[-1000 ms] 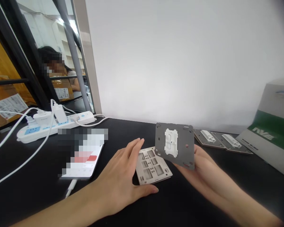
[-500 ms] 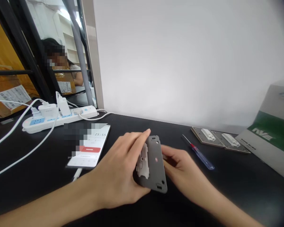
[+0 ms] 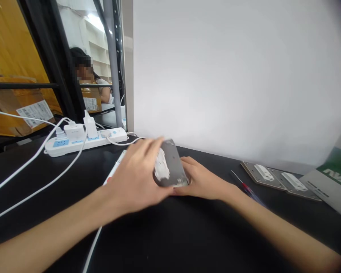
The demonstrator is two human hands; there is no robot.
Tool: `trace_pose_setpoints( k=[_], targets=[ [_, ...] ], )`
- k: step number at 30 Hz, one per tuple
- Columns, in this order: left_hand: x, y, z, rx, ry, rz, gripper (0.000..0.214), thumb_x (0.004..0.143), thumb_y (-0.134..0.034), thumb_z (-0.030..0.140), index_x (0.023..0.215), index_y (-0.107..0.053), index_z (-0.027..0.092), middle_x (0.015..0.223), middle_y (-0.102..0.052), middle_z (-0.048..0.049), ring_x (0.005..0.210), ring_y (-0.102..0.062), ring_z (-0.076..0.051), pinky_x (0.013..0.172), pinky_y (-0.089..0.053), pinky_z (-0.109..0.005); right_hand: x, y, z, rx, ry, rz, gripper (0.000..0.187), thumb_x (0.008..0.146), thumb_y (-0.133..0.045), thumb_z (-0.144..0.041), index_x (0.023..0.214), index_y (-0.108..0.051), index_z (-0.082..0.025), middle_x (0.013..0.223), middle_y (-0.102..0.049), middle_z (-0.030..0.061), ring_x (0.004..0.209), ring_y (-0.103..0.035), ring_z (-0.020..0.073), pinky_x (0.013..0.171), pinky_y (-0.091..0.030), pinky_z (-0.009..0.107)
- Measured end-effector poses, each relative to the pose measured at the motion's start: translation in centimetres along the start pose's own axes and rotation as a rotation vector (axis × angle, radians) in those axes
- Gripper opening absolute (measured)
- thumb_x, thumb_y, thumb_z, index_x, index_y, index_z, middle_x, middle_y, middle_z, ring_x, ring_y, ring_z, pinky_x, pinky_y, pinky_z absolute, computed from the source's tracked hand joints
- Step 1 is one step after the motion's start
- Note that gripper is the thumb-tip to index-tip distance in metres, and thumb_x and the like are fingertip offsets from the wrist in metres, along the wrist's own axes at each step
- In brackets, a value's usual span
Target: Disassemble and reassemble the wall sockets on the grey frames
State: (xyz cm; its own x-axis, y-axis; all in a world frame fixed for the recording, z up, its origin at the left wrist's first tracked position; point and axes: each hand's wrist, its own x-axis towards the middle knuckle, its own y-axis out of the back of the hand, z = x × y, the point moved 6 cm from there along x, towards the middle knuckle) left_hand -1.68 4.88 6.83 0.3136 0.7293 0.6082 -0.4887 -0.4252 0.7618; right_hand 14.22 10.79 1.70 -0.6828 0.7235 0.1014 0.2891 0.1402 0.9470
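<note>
Bright even light, motion blur, dark curved corners

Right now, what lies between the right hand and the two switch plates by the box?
Head view: a thin screwdriver lies there on the table, beside the right hand gripping the gray plate.

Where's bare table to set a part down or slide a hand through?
Free: black table near edge between the forearms; strip between right hand and wall. Crowded: left, power strip and cables; centre, left hand and right on the grey plate; right, screwdriver, two plates, box.
</note>
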Motion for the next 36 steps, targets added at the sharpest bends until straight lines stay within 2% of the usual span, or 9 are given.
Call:
trace_pose_setpoints(
  k=[5, 8, 14, 17, 20, 24, 30, 33, 36],
  targets=[
    [-2.2, -3.1, 3.3, -0.235, -0.179, -0.352, 0.105, 0.063, -0.075, 0.054, 0.144, -0.034, 0.001, 0.133, -0.052, -0.02, 0.123, -0.046, -0.034, 0.109, -0.037, -0.044, 6.8, -0.8, 1.7, -0.077, 0.017, 0.085, 0.05, 0.089, -0.061, -0.037, 0.133, -0.049, -0.018, 0.135, -0.051, 0.0127, 0.122, -0.05, 0.0293, 0.1, -0.04, 0.053],
    [-2.8, -4.1, 3.5, -0.272, -0.177, -0.435, 0.105, 0.067, -0.07, 0.063, 0.146, -0.032, 0.004, 0.132, -0.053, -0.0202, 0.122, -0.048, -0.035, 0.108, -0.038, -0.049, 9.1, -1.3, 2.1, -0.1, 0.011, 0.101, 0.041, 0.092, -0.058, -0.037, 0.128, -0.053, -0.019, 0.133, -0.052, 0.0105, 0.116, -0.054, 0.0274, 0.095, -0.046, 0.052],
    [-2.6, -4.8, 2.0, -0.326, -0.078, -0.501, 0.109, 0.066, -0.07, 0.067, 0.147, -0.031, 0.005, 0.139, -0.05, -0.02, 0.129, -0.041, -0.038, 0.109, -0.036, -0.049, 10.5, -2.0, 1.8, -0.126, 0.021, 0.098, 0.043, 0.092, -0.057, -0.038, 0.13, -0.052, -0.02, 0.134, -0.053, 0.0109, 0.117, -0.054, 0.0274, 0.096, -0.045, 0.052],
    [-2.7, -5.2, 1.6, -0.372, -0.009, -0.597, 0.113, 0.066, -0.067, 0.07, 0.15, -0.027, 0.006, 0.145, -0.044, -0.0187, 0.136, -0.033, -0.04, 0.112, -0.032, -0.05, 9.9, -1.4, 1.8, -0.138, 0.026, 0.114, 0.062, 0.086, -0.06, -0.052, 0.137, -0.046, -0.019, 0.141, -0.048, 0.0145, 0.126, -0.048, 0.0317, 0.101, -0.041, 0.054],
    [-3.1, -5.7, 1.3, -0.388, 0.058, -0.695, 0.115, 0.065, -0.063, 0.074, 0.152, -0.022, 0.01, 0.152, -0.034, -0.0163, 0.141, -0.023, -0.042, 0.112, -0.03, -0.056, 7.0, 1.0, 2.4, -0.168, 0.0, 0.186, 0.075, 0.083, -0.056, -0.063, 0.141, -0.042, -0.017, 0.144, -0.045, 0.0176, 0.131, -0.043, 0.0329, 0.106, -0.038, 0.051],
    [-3.4, -5.9, 1.2, -0.378, 0.122, -0.782, 0.118, 0.065, -0.059, 0.079, 0.153, -0.013, 0.015, 0.159, -0.021, -0.0115, 0.145, -0.01, -0.042, 0.112, -0.028, -0.06, -1.7, 4.3, 3.8, -0.264, -0.085, 0.315, 0.059, 0.091, -0.047, -0.054, 0.139, -0.044, -0.019, 0.134, -0.054, 0.0157, 0.124, -0.049, 0.0334, 0.102, -0.04, 0.053],
    [-3.7, -6.1, 1.4, -0.36, 0.189, -0.856, 0.114, 0.068, -0.059, 0.077, 0.154, -0.005, 0.026, 0.161, -0.014, -0.0067, 0.144, -0.014, -0.042, 0.11, -0.031, -0.058, -14.6, 4.1, 6.6, -0.569, -0.447, 0.392, 0.06, 0.091, -0.039, -0.06, 0.123, -0.058, -0.013, 0.106, -0.061, 0.0182, 0.093, -0.063, 0.0352, 0.076, -0.053, 0.051],
    [-3.8, -6.6, 1.5, -0.331, 0.182, -0.837, 0.111, 0.07, -0.06, 0.075, 0.154, -0.003, 0.028, 0.162, -0.013, -0.0056, 0.145, -0.013, -0.041, 0.111, -0.029, -0.058, -16.7, 2.9, 7.5, -0.55, -0.557, 0.339, 0.06, 0.091, -0.037, -0.062, 0.118, -0.061, -0.013, 0.101, -0.063, 0.0171, 0.08, -0.066, 0.0326, 0.061, -0.055, 0.047],
    [-4.0, -6.9, 1.5, -0.305, 0.188, -0.829, 0.106, 0.075, -0.057, 0.074, 0.154, -0.004, 0.028, 0.161, -0.014, -0.0058, 0.145, -0.014, -0.039, 0.111, -0.03, -0.056, -16.6, 2.3, 7.7, -0.447, -0.517, 0.301, 0.049, 0.095, -0.036, -0.051, 0.118, -0.062, -0.017, 0.104, -0.065, 0.0136, 0.074, -0.068, 0.028, 0.059, -0.055, 0.043]
  ],
)
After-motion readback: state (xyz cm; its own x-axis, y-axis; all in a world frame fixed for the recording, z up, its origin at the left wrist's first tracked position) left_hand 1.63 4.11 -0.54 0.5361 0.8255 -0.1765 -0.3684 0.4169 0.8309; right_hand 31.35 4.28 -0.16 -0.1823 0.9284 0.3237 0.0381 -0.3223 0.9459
